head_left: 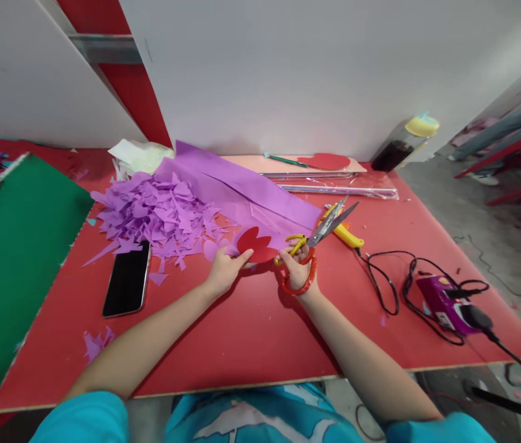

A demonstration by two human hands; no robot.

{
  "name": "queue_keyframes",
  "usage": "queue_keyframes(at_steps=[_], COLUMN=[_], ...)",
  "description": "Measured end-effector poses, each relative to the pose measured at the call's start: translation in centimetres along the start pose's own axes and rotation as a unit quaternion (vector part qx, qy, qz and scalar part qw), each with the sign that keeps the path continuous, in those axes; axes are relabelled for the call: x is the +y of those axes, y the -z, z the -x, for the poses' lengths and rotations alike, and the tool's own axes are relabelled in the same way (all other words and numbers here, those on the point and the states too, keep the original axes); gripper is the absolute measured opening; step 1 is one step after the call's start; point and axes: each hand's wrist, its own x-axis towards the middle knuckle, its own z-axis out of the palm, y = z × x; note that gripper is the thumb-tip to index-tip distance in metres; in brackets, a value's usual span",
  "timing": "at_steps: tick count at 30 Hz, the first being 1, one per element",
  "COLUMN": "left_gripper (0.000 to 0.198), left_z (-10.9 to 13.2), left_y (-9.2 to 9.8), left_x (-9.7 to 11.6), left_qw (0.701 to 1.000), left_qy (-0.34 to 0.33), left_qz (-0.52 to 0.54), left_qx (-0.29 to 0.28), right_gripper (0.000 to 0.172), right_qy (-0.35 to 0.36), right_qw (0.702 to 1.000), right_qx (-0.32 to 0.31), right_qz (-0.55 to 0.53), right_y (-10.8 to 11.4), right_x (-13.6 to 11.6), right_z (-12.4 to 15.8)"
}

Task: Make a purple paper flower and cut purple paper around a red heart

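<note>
My left hand (224, 271) pinches a red petal-shaped paper cutout (255, 247) together with purple paper lying under it. In my right hand (300, 271) is a pair of scissors (323, 230) with one red and one yellow handle loop. Their blades are parted and point away to the upper right, off the paper. The right thumb and fingertips also meet the right edge of the red cutout. Behind both hands lies a folded purple sheet (246, 187). A heap of purple paper scraps (149, 212) sits to the left of it.
A black-screened phone (126, 283) and a green board (20, 246) lie left. To the right are a yellow glue gun (349, 235), its black cable and a purple power block (448, 301). A yellow-capped bottle (396, 144) and a green pen (287, 160) are near the back wall.
</note>
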Motion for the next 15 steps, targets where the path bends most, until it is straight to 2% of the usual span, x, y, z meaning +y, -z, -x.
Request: queue_keyframes(at_steps=[4,9,15], left_gripper=[0.03,0.034,0.028], left_z=[-0.04,0.34,0.47], left_y=[-0.06,-0.47,-0.45], left_x=[0.25,0.43,0.27], left_qw=[1.0,0.998,0.995], left_qy=[0.007,0.032,0.057], left_qz=[0.011,0.053,0.075], left_qx=[-0.01,-0.026,-0.045], right_gripper=[0.026,0.037,0.035], right_qy=[-0.019,-0.051,-0.052], right_qw=[1.0,0.998,0.997], right_qx=[-0.001,-0.026,-0.049], right_qz=[-0.01,-0.012,-0.015], right_y=[-0.08,-0.08,0.0], right_x=[-0.02,-0.04,-0.16], right_z=[0.13,0.15,0.06])
